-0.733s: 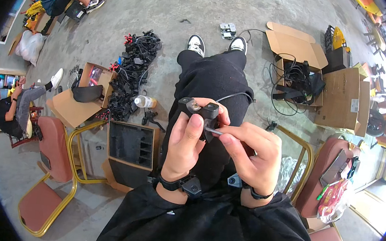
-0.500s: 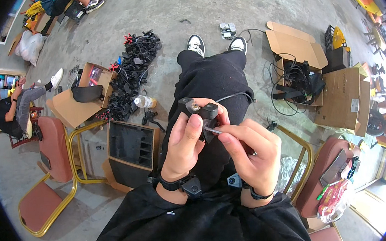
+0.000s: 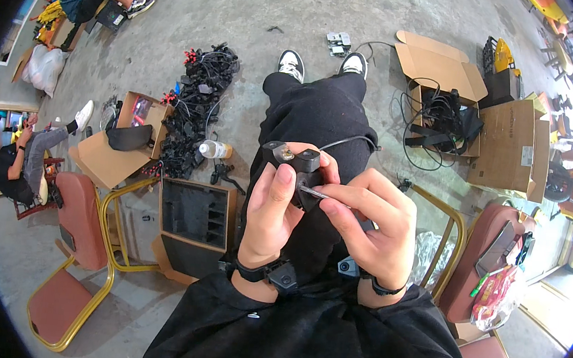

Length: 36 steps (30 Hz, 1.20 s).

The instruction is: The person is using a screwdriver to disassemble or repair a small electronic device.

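Above my lap, my left hand [image 3: 271, 212] is closed around a small black device [image 3: 310, 158] with two blocky ends. One block shows a small metallic spot on its top. My right hand [image 3: 384, 223] pinches a thin grey metal rod [image 3: 313, 192] between thumb and fingers. The rod's far end meets the device's lower part; whether it sits in a hole I cannot tell. A grey cable [image 3: 345, 140] curves over my black trousers behind the device; where it starts is hidden by my hand. Both wrists wear black straps with small camera-like boxes.
A heap of black parts and cables [image 3: 196, 112] lies left, near a bottle [image 3: 215, 150] and an open box with a black tray [image 3: 193, 213]. Cardboard boxes [image 3: 507, 141] stand right. Chairs [image 3: 67, 303] flank me. Two people sit at the far left.
The device has shifted slightly left in my left hand. The rod's angle has changed a little, its far end now higher and further left. Both grips are unchanged.
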Each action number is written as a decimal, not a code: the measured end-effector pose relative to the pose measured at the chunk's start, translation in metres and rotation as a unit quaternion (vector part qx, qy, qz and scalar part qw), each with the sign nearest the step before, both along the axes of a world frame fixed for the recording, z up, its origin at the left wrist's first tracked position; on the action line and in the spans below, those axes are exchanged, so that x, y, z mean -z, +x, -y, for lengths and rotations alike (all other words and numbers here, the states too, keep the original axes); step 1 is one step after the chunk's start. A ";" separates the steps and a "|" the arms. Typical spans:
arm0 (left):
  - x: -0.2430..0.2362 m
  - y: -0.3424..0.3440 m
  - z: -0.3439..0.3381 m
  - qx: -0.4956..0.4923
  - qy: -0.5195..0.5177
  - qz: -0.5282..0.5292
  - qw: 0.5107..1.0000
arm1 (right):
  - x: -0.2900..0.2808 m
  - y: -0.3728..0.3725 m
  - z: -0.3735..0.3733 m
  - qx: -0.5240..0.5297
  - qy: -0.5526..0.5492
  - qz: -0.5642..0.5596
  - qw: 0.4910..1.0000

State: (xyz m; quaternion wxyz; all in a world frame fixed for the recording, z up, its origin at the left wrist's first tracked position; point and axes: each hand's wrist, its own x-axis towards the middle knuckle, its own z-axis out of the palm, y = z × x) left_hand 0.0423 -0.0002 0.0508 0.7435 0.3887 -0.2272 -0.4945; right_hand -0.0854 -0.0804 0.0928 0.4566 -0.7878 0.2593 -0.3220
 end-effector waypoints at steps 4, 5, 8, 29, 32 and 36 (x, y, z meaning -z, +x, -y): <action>0.001 0.003 0.001 0.027 -0.040 -0.006 0.999 | -0.006 -0.003 -0.005 0.016 0.036 -0.033 0.999; 0.001 0.003 0.001 0.034 -0.059 -0.009 0.998 | -0.006 -0.003 -0.005 0.016 0.031 -0.033 0.999; 0.000 0.000 0.001 -0.001 -0.004 0.023 1.000 | -0.003 0.001 -0.002 0.021 -0.012 -0.003 1.000; 0.006 0.005 0.000 0.030 -0.071 0.006 0.997 | -0.002 0.000 0.000 0.009 -0.032 0.002 0.999; 0.006 0.006 0.000 0.018 -0.056 -0.045 0.997 | 0.001 0.002 0.004 0.014 -0.084 0.023 0.996; 0.007 0.006 0.001 0.014 -0.063 -0.066 0.996 | 0.001 0.002 0.002 0.021 -0.056 0.027 0.998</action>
